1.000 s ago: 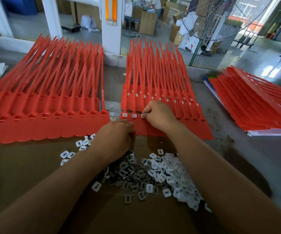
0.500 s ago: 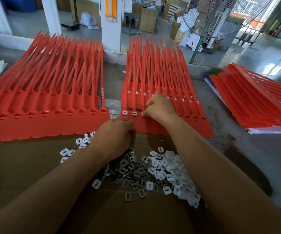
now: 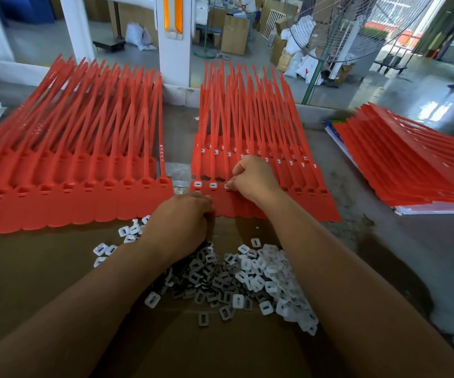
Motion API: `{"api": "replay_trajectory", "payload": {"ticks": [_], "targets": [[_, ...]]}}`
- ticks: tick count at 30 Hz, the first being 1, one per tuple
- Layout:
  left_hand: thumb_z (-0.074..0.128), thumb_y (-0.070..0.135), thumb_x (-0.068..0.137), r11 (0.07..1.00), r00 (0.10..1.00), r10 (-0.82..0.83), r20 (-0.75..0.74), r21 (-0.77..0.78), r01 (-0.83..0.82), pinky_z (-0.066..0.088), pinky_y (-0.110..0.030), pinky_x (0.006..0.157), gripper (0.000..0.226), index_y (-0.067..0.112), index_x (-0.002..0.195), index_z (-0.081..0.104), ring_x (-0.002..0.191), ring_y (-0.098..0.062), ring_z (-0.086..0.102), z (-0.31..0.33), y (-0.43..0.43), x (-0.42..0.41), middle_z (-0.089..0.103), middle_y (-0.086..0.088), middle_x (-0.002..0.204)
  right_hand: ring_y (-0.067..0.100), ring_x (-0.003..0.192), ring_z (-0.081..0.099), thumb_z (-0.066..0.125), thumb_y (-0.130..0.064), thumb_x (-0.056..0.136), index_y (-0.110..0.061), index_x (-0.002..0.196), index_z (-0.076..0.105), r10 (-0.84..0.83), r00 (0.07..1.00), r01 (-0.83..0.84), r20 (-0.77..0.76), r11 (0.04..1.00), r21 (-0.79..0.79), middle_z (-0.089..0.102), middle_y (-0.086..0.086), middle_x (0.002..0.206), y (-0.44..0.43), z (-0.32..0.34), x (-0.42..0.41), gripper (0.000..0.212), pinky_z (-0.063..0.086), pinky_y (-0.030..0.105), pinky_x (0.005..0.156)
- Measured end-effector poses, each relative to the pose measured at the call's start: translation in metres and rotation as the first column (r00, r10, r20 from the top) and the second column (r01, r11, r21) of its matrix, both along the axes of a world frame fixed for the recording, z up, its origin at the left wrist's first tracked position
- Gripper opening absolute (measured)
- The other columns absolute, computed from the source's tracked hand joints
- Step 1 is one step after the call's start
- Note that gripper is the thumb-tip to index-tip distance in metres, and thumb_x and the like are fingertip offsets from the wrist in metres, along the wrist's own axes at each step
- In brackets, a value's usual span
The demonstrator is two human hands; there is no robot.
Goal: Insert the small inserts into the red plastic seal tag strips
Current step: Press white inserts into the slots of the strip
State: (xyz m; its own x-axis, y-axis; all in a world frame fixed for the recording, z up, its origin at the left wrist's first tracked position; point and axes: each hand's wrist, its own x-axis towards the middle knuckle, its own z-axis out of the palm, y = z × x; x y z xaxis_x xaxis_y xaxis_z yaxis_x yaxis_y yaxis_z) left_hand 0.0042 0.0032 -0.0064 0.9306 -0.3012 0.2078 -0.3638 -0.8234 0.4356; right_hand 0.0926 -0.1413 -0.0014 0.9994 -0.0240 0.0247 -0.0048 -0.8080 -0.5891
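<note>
1. The right hand [image 3: 253, 178] has its fingers curled in. Thumb and forefinger tips pinch a white insert [image 3: 228, 184] at the third socket of the front row.
2. At 9 o'clock from that pinch, two seated inserts [image 3: 198, 184] fill the first sockets. At 3 o'clock, past the hand, empty sockets [image 3: 310, 190] show along the same row.
3. The left hand [image 3: 184, 222] lies at 7 o'clock from the right, knuckles up, fingers curled under at the near edge of the sheet. I cannot tell whether it holds spare inserts or only steadies the sheet.
4. The middle sheet of red seal tag strips [image 3: 247, 126] runs away toward 12 o'clock, and its rear rows already carry white inserts.
5. The loose pile of inserts [image 3: 250, 276] lies at 6 o'clock on the brown cardboard [image 3: 56, 282].
6. An unfilled sheet [image 3: 70, 173] sits at 9 o'clock, and a slanted stack of strips [image 3: 411, 165] at 3 o'clock.
7. Judged step: pressing in the third insert of this row. The next move likely calls for a firm push until flush, then a fresh insert brought to the socket at 3 o'clock.
</note>
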Motion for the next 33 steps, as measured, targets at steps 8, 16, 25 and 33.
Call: {"api": "replay_trajectory", "payload": {"ticks": [8, 16, 25, 33], "targets": [[0.044, 0.001, 0.079, 1.000, 1.000, -0.008, -0.003, 0.008, 0.008, 0.036, -0.029, 0.101, 0.040, 0.012, 0.112, 0.064, 0.123, -0.016, 0.046, 0.001, 0.000, 0.001, 0.053, -0.001, 0.131, 0.015, 0.095, 0.057, 0.063, -0.012, 0.084, -0.023, 0.082, 0.056, 0.100, 0.995, -0.096, -0.016, 0.983, 0.158, 0.058, -0.002, 0.096, -0.010, 0.013, -0.020, 0.013, 0.041, 0.021, 0.071], [0.042, 0.002, 0.083, 0.999, 1.000, 0.012, -0.020, 0.031, -0.011, 0.033, -0.029, 0.104, 0.041, 0.014, 0.116, 0.061, 0.124, -0.015, 0.045, 0.001, -0.001, 0.003, 0.052, 0.001, 0.133, -0.005, 0.076, 0.053, 0.066, -0.020, 0.083, -0.028, 0.081, 0.061, 0.360, 0.917, -0.363, -0.169, 0.932, 0.012, 0.058, -0.017, 0.080, -0.037, 0.037, -0.068, 0.010, 0.038, 0.012, 0.064], [0.042, 0.002, 0.083, 0.999, 1.000, 0.016, -0.011, 0.032, -0.016, 0.032, -0.028, 0.104, 0.042, 0.015, 0.117, 0.060, 0.123, -0.014, 0.045, 0.000, -0.002, 0.003, 0.052, 0.002, 0.132, -0.007, 0.069, 0.055, 0.072, -0.023, 0.078, -0.031, 0.076, 0.064, 0.407, 0.868, -0.446, -0.282, 0.891, -0.088, 0.058, -0.021, 0.073, -0.044, 0.040, -0.089, 0.011, 0.041, 0.005, 0.057], [0.042, 0.002, 0.082, 0.999, 1.000, 0.014, -0.003, 0.036, -0.014, 0.031, -0.026, 0.104, 0.042, 0.016, 0.117, 0.061, 0.124, -0.013, 0.044, 0.000, -0.001, 0.004, 0.051, 0.003, 0.134, 0.000, 0.069, 0.055, 0.070, -0.023, 0.079, -0.029, 0.071, 0.057, 0.394, 0.864, -0.464, -0.312, 0.864, -0.196, 0.057, -0.016, 0.073, -0.036, 0.037, -0.089, 0.016, 0.039, 0.012, 0.055]]}}
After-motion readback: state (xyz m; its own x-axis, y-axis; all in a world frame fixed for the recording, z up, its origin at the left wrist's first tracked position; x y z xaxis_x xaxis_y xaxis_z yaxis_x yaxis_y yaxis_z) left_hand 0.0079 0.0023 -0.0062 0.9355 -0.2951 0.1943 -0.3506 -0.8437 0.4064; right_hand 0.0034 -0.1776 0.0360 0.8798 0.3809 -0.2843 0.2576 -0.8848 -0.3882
